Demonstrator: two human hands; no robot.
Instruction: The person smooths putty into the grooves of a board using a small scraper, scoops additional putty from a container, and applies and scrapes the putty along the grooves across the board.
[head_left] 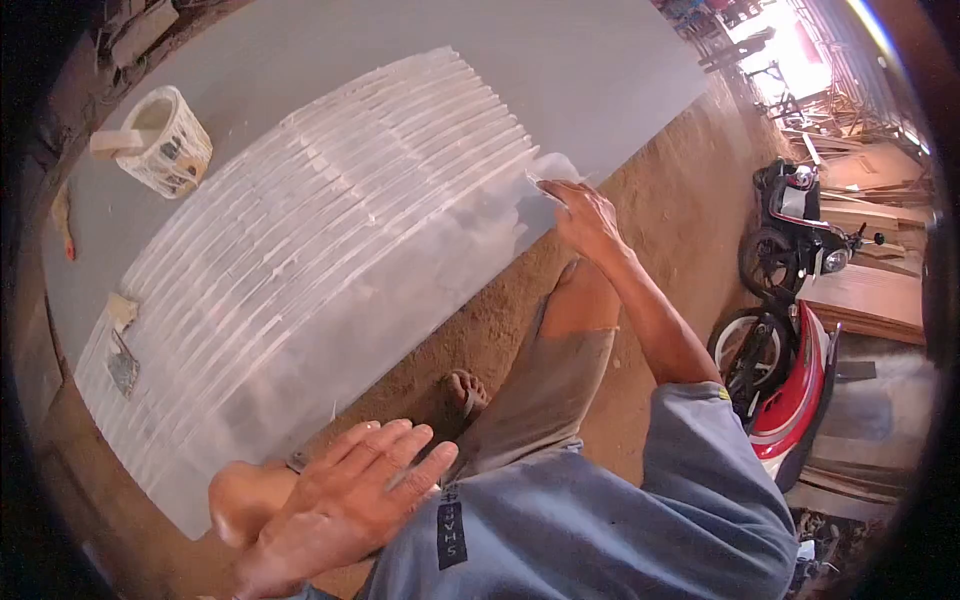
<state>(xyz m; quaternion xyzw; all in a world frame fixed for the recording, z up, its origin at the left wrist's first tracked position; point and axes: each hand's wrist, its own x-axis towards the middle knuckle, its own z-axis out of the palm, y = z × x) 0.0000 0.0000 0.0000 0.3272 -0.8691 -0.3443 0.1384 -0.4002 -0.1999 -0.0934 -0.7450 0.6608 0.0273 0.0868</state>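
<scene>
Many thin whitish strips or sheet edges [330,190] lie side by side in a curved fan over a large grey board [590,60]. A smoother, hazy pale area [370,310] runs along the side nearer me. At its far right end my right hand [585,215] is closed on the edge of a thin, pale, translucent sheet [562,168]; its fingertips are partly hidden. My left hand [355,485] is held over my bent knee near the board's near edge, fingers apart, nothing in it.
A paste-smeared white tub [178,150] with a flat handle across its rim stands on the board at upper left. Small scraps [122,365] lie at the left. Brown floor [680,200] borders the board. Motorbikes [790,390] and stacked wood panels [865,300] stand at the right.
</scene>
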